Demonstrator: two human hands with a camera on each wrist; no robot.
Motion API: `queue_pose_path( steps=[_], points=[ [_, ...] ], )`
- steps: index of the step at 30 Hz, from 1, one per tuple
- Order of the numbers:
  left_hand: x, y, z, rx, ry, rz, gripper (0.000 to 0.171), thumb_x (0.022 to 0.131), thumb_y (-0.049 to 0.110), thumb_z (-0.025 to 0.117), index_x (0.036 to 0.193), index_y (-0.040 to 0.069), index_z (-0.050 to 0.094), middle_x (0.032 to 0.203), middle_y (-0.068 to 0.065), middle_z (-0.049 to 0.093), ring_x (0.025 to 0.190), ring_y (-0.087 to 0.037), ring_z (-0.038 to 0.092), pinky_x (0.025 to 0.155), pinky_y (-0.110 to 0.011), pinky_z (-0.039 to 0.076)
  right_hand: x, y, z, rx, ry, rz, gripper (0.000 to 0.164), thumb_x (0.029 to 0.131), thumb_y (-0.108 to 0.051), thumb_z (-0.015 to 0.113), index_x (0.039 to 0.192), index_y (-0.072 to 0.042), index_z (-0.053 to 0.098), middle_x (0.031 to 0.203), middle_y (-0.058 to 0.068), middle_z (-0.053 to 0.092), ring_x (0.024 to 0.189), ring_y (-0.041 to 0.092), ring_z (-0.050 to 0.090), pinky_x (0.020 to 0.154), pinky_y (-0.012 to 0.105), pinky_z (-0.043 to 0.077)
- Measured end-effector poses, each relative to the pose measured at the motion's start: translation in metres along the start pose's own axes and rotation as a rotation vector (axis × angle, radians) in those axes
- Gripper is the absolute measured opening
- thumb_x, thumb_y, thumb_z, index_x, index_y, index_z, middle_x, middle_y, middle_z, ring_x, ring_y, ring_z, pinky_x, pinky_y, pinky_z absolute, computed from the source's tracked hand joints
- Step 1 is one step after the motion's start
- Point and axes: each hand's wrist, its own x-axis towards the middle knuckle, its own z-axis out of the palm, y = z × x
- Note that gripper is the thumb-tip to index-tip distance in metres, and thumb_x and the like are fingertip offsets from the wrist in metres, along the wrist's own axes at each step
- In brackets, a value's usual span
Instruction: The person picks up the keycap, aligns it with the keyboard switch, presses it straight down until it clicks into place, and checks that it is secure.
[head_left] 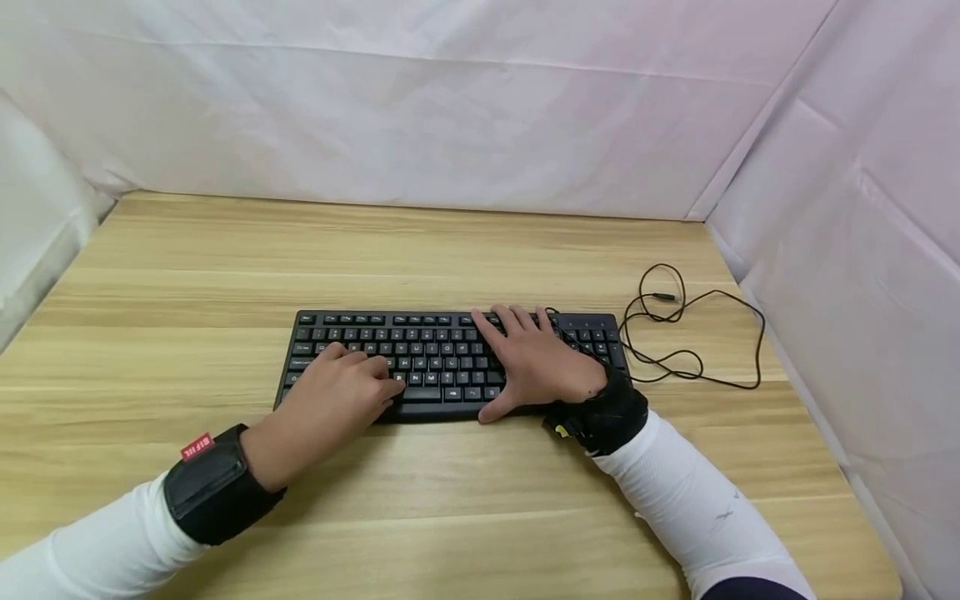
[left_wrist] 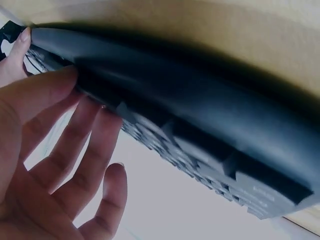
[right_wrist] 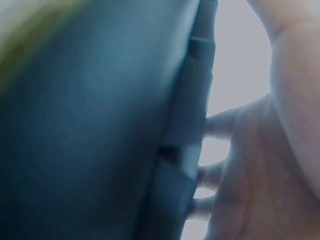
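A black keyboard [head_left: 438, 394] lies flat on the table with its long front edge toward me. Over the left half of its keys is my left hand [head_left: 339, 400], fingers loosely bent and thumb beside the space bar. In the left wrist view, the left hand [left_wrist: 65, 145] has its fingertips on or close to the keys along the keyboard [left_wrist: 175, 85]. My right hand [head_left: 536, 360] spreads wide across the right part, fingers reaching the back rows and thumb at the front edge. The right wrist view shows that palm [right_wrist: 260, 165] above the key side, its fingertips partly hidden.
A thin black cable [head_left: 762, 333] lies in loops to the right of the keyboard, with a small plug [head_left: 663, 297] among them. White cloth walls [head_left: 420, 125] stand behind and at both sides of the wooden table [head_left: 450, 508].
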Motion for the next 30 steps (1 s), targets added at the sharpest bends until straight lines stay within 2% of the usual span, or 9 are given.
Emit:
queue_pose_path(
  steps=[4,7,11,14,16,21,26,30],
  points=[
    [0.0,0.002,0.0,0.021,-0.018,0.005,0.017,0.07,0.002,0.077,0.081,0.016,0.076,0.068,-0.003,0.061,0.056,-0.019,0.053,0.047,-0.034,0.038,0.0,0.0,0.001,0.003,0.005,-0.005,0.131,0.057,-0.08,0.063,0.152,-0.013,0.004,0.152,0.02,0.017,0.135,0.036,0.014,0.106,0.066,0.013],
    [-0.001,0.004,-0.001,0.027,-0.049,0.006,0.022,0.068,0.0,0.077,0.086,0.013,0.076,0.073,-0.006,0.064,0.061,-0.021,0.057,0.048,-0.035,0.044,0.0,0.0,0.001,0.006,0.009,-0.019,0.129,0.058,-0.079,0.063,0.152,-0.012,0.004,0.152,0.021,0.017,0.135,0.037,0.014,0.106,0.066,0.013],
    [-0.003,0.008,-0.001,0.102,-0.107,0.05,0.025,0.072,0.0,0.073,0.096,0.005,0.073,0.084,-0.01,0.067,0.074,-0.027,0.06,0.064,-0.041,0.052,0.0,0.0,0.0,0.006,0.015,-0.023,0.129,0.059,-0.079,0.063,0.152,-0.012,0.005,0.152,0.021,0.018,0.135,0.037,0.015,0.107,0.066,0.013],
    [-0.006,0.015,0.001,0.168,-0.127,0.078,0.026,0.077,0.001,0.068,0.102,-0.002,0.069,0.089,-0.014,0.066,0.078,-0.031,0.06,0.073,-0.046,0.051,0.0,0.001,0.0,0.012,0.02,-0.016,0.129,0.059,-0.079,0.063,0.152,-0.012,0.005,0.152,0.022,0.018,0.135,0.037,0.015,0.106,0.066,0.013],
    [-0.008,0.019,0.002,0.177,-0.131,0.074,0.028,0.079,0.002,0.065,0.106,-0.006,0.066,0.091,-0.017,0.066,0.079,-0.032,0.059,0.075,-0.048,0.05,0.0,0.001,0.0,0.022,0.019,-0.01,0.129,0.058,-0.079,0.063,0.152,-0.012,0.005,0.152,0.021,0.017,0.136,0.037,0.014,0.106,0.066,0.013],
    [-0.01,0.027,0.006,0.164,-0.147,0.024,0.036,0.082,0.007,0.062,0.114,-0.008,0.062,0.098,-0.019,0.065,0.088,-0.033,0.056,0.078,-0.048,0.048,0.0,0.003,0.0,0.04,0.011,0.013,0.13,0.057,-0.079,0.064,0.152,-0.014,0.004,0.153,0.021,0.015,0.136,0.036,0.013,0.107,0.066,0.011],
    [-0.005,0.025,0.005,0.1,-0.127,-0.075,0.041,0.086,0.032,0.061,0.112,0.001,0.067,0.097,-0.013,0.066,0.09,-0.031,0.057,0.08,-0.049,0.044,0.0,0.006,0.002,0.038,0.029,0.014,0.13,0.057,-0.08,0.063,0.152,-0.014,0.005,0.153,0.021,0.016,0.136,0.036,0.013,0.107,0.066,0.012],
    [0.002,0.015,0.0,0.015,-0.061,-0.146,0.054,0.084,0.052,0.058,0.119,0.011,0.065,0.106,-0.012,0.067,0.1,-0.032,0.056,0.086,-0.054,0.041,-0.002,0.007,0.006,0.111,0.044,-0.004,0.122,0.064,-0.08,0.056,0.152,-0.015,0.003,0.156,0.019,0.007,0.139,0.034,0.002,0.108,0.064,0.01]
  ],
)
